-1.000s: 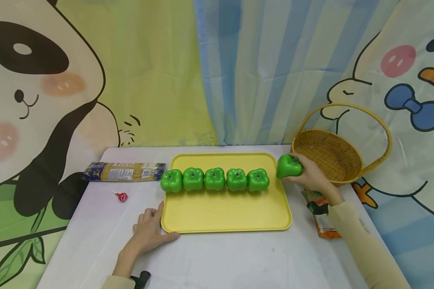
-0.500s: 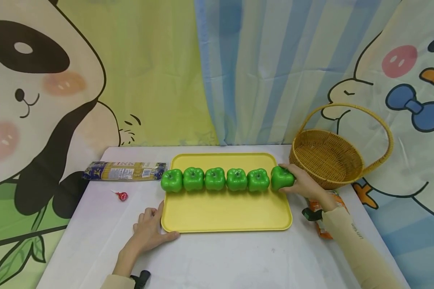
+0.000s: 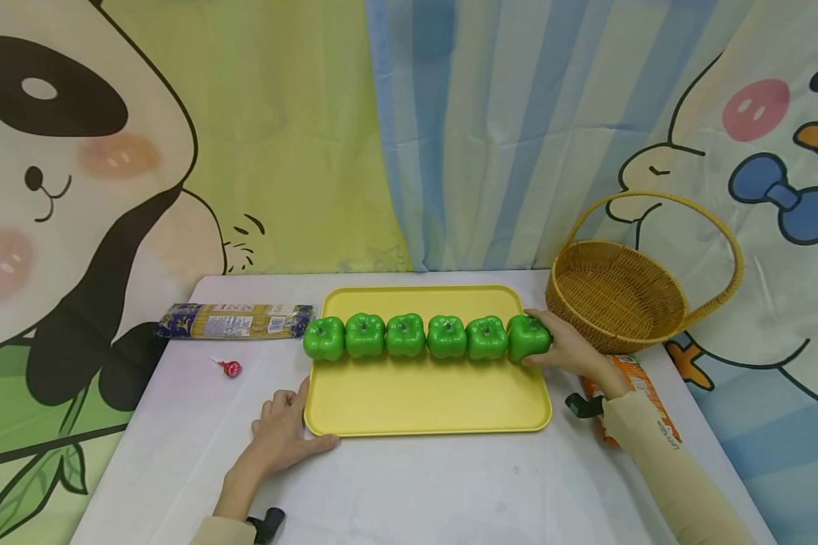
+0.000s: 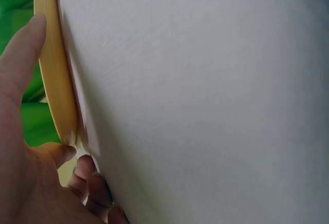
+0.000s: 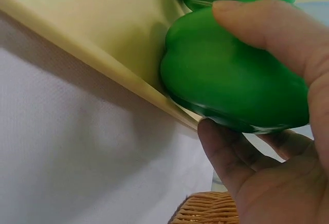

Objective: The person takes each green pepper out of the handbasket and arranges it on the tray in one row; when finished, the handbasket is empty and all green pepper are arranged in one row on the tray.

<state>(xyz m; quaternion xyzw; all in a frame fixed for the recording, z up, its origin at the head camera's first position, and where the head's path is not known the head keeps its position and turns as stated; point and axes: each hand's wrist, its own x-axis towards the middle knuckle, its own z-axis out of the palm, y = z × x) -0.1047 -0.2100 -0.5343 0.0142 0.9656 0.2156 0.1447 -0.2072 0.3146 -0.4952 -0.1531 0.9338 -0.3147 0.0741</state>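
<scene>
A row of several glossy green bell peppers (image 3: 405, 335) runs side by side across the yellow tray (image 3: 423, 401). At the row's right end, my right hand (image 3: 569, 347) grips the last bell pepper (image 5: 226, 75), thumb on one side and fingers on the other. That pepper sits by the tray's right rim, against its neighbour. My left hand (image 3: 279, 431) rests at the tray's near left corner. Its thumb (image 4: 23, 54) lies straight against the rim (image 4: 54, 59) and its index finger reaches along the left side; the other fingers are loosely bent on the tablecloth.
A wicker basket (image 3: 616, 295) with a tall handle stands at the back right. An orange packet (image 3: 647, 390) lies partly under the right forearm. To the left are a pack of spaghetti (image 3: 238, 322) and a red lollipop (image 3: 230, 369). A printed curtain (image 3: 450, 136) hangs behind the table.
My right hand has brought the last bell pepper left and down from beside the basket to the end of the row, against its neighbour. The left hand has stayed in place.
</scene>
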